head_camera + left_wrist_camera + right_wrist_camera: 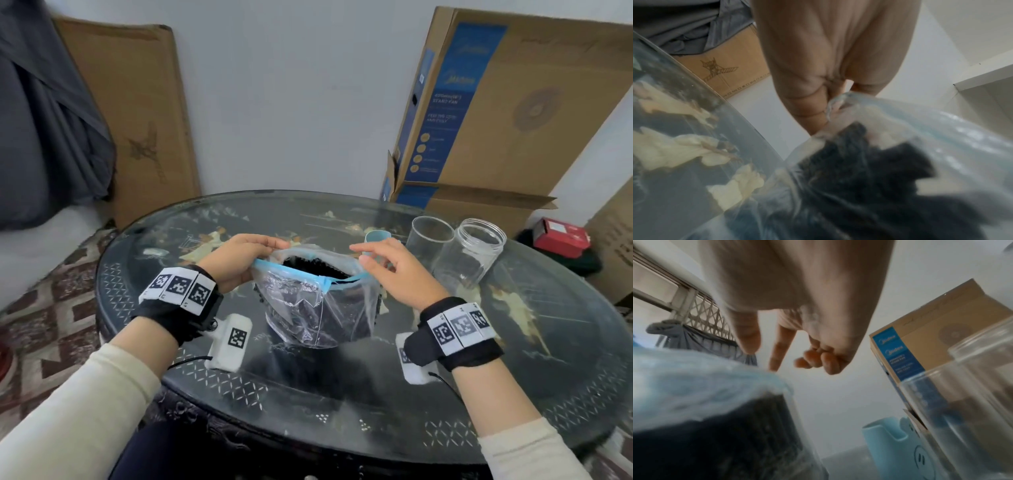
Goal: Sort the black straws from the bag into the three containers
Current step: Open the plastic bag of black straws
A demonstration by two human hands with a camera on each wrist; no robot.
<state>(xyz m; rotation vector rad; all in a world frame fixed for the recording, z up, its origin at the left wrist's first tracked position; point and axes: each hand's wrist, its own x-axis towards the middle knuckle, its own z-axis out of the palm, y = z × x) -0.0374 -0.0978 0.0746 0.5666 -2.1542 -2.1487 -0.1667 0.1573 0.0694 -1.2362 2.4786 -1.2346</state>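
A clear zip bag [318, 305] with a blue seal strip stands open mid-table, full of black straws [310, 265]. My left hand [270, 248] pinches the bag's rim at its left end; the left wrist view shows its fingers [818, 112] closed on the plastic [890, 121] above the dark straws [859, 170]. My right hand [363, 255] hovers at the right end of the rim, thumb and index finger straight, holding nothing. In the right wrist view its index fingertip [774, 365] is just above the bag [701, 386]. A light blue cup [376, 237], a clear glass [432, 236] and a clear jar [476, 253] stand empty at the right.
The round dark table [342, 404] has a glass top. Large cardboard boxes [496, 113] lean on the wall behind the containers, and another box [137, 120] stands at the left beside grey cloth [44, 130]. A red box [561, 236] lies past the table's right edge.
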